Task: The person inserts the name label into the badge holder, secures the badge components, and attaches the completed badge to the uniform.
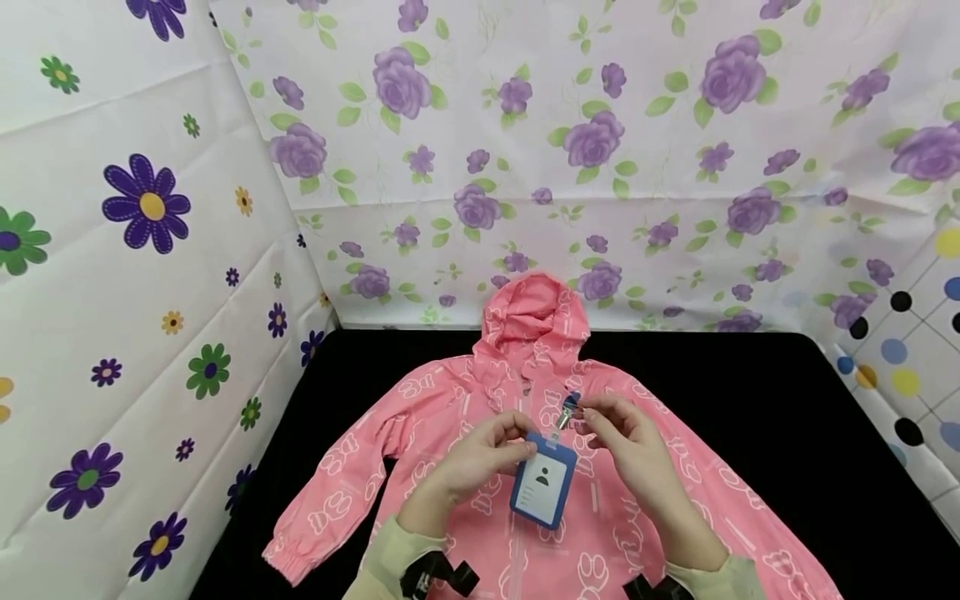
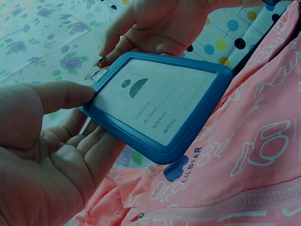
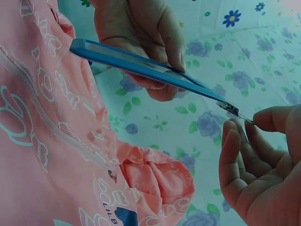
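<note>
A blue-framed ID badge holder (image 1: 543, 482) with a white card inside is held up over a pink hooded jacket (image 1: 420, 417). My left hand (image 1: 480, 462) pinches its upper corner, thumb on the front and fingers behind, as the left wrist view shows. At the holder's top is a small metal clip (image 3: 229, 108) on a clear tab. The thumb and forefinger of my right hand (image 1: 630, 437) pinch the end of this clip. Under the holder, the jacket lies front up with its zipper (image 2: 263, 200) closed, and a dark blue logo (image 2: 177, 170) shows beside LILBEAR lettering.
The jacket is spread on a black tabletop (image 1: 712, 375), hood toward the back and sleeves out to both sides. White cloth with purple roses (image 1: 480, 208) hangs behind the table. Flower-patterned cloth (image 1: 150, 333) stands at the left, dotted cloth (image 1: 915, 358) at the right.
</note>
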Tool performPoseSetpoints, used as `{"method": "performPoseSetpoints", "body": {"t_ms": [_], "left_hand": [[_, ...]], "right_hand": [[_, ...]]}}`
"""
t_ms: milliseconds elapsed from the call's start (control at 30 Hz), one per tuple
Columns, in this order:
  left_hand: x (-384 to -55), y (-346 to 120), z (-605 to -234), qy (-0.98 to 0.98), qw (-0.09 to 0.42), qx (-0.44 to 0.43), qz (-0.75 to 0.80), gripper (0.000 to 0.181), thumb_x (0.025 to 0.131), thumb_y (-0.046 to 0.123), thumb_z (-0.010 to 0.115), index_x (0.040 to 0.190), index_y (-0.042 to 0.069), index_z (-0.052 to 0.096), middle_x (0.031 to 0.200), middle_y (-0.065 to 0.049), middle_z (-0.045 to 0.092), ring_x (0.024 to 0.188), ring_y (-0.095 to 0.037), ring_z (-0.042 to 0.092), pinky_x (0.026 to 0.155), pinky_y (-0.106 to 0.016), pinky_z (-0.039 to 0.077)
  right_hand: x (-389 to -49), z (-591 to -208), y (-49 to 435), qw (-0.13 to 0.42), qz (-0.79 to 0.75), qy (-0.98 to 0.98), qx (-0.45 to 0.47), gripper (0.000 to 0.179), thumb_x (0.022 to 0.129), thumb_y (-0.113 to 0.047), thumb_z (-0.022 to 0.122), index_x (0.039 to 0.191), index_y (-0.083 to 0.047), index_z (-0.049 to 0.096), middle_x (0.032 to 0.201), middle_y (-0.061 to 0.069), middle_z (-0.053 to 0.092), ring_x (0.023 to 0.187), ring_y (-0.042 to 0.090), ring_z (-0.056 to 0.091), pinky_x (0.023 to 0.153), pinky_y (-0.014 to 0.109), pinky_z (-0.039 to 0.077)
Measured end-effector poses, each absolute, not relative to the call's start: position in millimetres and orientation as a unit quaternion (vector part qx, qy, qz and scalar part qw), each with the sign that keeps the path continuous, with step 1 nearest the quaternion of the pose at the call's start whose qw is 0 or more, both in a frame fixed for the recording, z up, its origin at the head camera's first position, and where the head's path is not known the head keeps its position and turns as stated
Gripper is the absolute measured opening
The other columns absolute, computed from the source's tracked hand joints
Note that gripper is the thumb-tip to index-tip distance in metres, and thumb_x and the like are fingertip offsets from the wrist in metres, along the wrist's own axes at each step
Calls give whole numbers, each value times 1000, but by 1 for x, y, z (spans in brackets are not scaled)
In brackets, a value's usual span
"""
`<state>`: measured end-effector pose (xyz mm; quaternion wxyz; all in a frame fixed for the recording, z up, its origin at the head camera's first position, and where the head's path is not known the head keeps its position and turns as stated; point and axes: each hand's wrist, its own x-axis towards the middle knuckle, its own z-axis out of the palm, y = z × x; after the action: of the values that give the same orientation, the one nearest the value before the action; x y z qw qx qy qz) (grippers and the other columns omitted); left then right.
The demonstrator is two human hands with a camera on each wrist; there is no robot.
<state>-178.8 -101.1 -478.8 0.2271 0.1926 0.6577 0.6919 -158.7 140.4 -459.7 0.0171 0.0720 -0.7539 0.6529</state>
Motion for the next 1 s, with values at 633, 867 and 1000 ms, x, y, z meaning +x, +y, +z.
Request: {"method": "performPoseSetpoints", "body": {"t_ms": [633,867,1000], "left_hand": [[-176,-102,-474,676,188,195,685,20,95,12,68,109,0,61,101,-12,68,86,-21,71,78,-41,60],[-176,-103,-474,681,196,211,673,19,94,12,69,111,4,65,98,-6,69,81,-18,68,73,-30,57],[-177,-104,-474,680,193,211,675,21,93,12,70,111,2,65,100,-9,71,86,-19,69,76,-30,57]], "right_hand": [[-154,-456,139,55,620,-782,38,34,95,-41,66,107,-10,72,95,7,70,87,22,65,78,27,57],[-153,-457,138,55,623,-780,34,27,93,-37,70,101,-12,76,90,9,72,82,21,67,75,28,58],[-152,-454,135,56,630,-774,42,24,93,-34,71,99,-11,77,89,6,73,81,21,67,74,28,58]]}}
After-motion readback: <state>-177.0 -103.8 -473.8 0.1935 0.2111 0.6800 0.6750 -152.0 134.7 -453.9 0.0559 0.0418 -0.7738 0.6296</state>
